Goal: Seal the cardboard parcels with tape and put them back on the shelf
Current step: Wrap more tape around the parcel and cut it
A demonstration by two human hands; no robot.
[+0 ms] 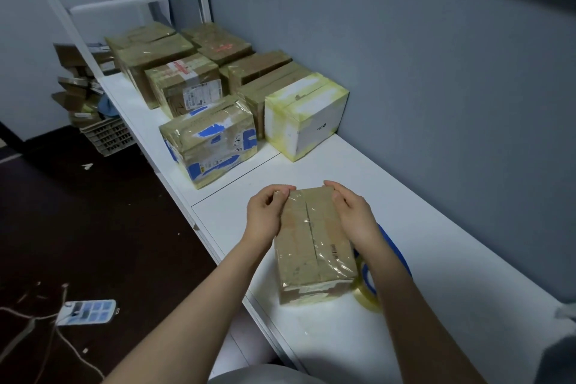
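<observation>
White shelf [430, 215] bears taped parcel [314, 243]; left hand [265, 212], right hand [355, 215] grip its far corners.

Cardboard parcel [314, 243]: matt brown under glossy, wrinkled film. Tape roll [369, 298] at its four o'clock: shiny clear plastic. Shelf [436, 259]: smooth white.

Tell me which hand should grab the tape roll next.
Probably the right hand: the tape roll lies beside the box on that side, under its forearm. The left hand would have to cross the box.
</observation>
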